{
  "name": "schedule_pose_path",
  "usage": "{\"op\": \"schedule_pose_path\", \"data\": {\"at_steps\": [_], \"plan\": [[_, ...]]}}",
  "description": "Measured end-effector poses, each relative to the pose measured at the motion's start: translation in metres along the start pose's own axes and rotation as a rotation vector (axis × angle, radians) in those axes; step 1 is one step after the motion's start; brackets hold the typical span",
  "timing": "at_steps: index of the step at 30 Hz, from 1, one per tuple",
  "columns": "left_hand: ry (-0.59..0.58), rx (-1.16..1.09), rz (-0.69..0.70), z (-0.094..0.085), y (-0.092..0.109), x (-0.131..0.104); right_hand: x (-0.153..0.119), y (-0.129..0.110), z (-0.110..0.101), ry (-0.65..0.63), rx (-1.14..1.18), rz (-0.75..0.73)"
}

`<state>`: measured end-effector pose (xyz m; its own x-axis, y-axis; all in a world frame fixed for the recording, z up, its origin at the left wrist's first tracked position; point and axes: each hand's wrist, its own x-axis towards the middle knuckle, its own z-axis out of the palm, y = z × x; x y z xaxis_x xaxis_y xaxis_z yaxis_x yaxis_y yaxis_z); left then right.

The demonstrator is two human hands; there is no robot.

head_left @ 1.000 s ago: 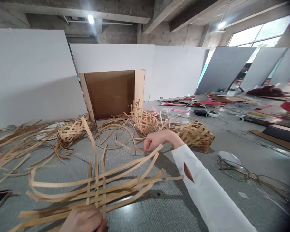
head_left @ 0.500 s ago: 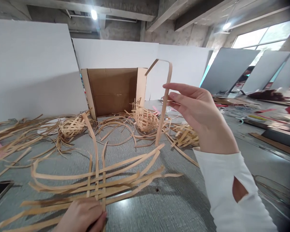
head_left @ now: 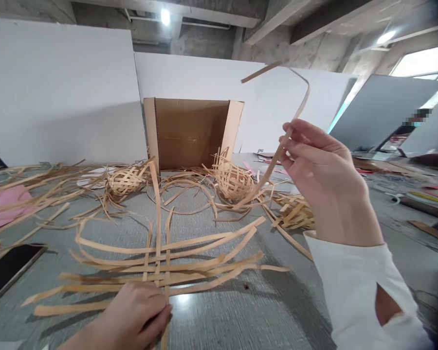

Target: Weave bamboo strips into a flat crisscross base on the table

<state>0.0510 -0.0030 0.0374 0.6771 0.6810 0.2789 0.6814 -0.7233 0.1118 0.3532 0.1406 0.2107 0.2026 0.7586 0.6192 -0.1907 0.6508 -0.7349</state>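
Observation:
Between thumb and fingertips, my right hand (head_left: 324, 170) pinches one thin bamboo strip (head_left: 273, 164), raised above the table. The strip bends over sharply at its top, and its lower end slants down to the left. My left hand (head_left: 135, 311) lies with curled fingers on the near end of a loose bamboo weave (head_left: 195, 267), its thumb against an upright strip. In this weave several long crosswise strips pass over and under three lengthwise ones. Part of the near side is hidden under the left hand.
Behind the weave lie two round woven bamboo pieces (head_left: 126, 182) (head_left: 235, 181) and loose curled strips. Another woven piece (head_left: 295, 211) sits at the right. An open cardboard box (head_left: 193, 133) stands at the back. A phone (head_left: 12, 270) and pink cloth (head_left: 9, 206) lie left.
My right hand has carried the strip to the right and tilted it, so its lower end now slants left. The view has shifted slightly left. My left hand stays on the weave.

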Motion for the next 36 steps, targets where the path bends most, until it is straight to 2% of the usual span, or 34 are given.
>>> {"op": "schedule_pose_path", "data": {"at_steps": [3,8,13,15,18,22,26,31,36], "plan": [[0.017,-0.005,0.01,-0.001,0.001,0.0,0.0,-0.002,-0.001,0.04,-0.004,0.012],[0.11,-0.013,0.015,-0.003,0.001,-0.002,0.001,0.0,-0.002,-0.027,-0.105,-0.037],[0.198,-0.021,0.027,-0.007,0.002,-0.004,-0.002,-0.002,0.009,0.129,-0.028,-0.036],[0.213,-0.021,0.049,-0.009,0.003,-0.004,-0.006,-0.007,0.014,0.145,0.006,-0.005],[0.204,-0.027,0.074,-0.011,0.004,-0.003,-0.013,-0.011,0.02,0.059,-0.073,0.038],[0.193,-0.028,0.066,-0.011,0.004,-0.002,-0.019,-0.005,0.027,-0.065,-0.348,0.065],[0.213,-0.033,0.061,-0.011,0.004,-0.001,-0.022,0.006,0.032,-0.087,-0.582,-0.078],[0.304,-0.075,0.067,-0.01,0.003,0.0,-0.027,0.006,0.038,-0.018,-0.809,-0.336],[0.319,-0.1,0.05,-0.011,0.003,0.0,-0.029,0.002,0.039,-0.105,-0.816,-0.365]]}}
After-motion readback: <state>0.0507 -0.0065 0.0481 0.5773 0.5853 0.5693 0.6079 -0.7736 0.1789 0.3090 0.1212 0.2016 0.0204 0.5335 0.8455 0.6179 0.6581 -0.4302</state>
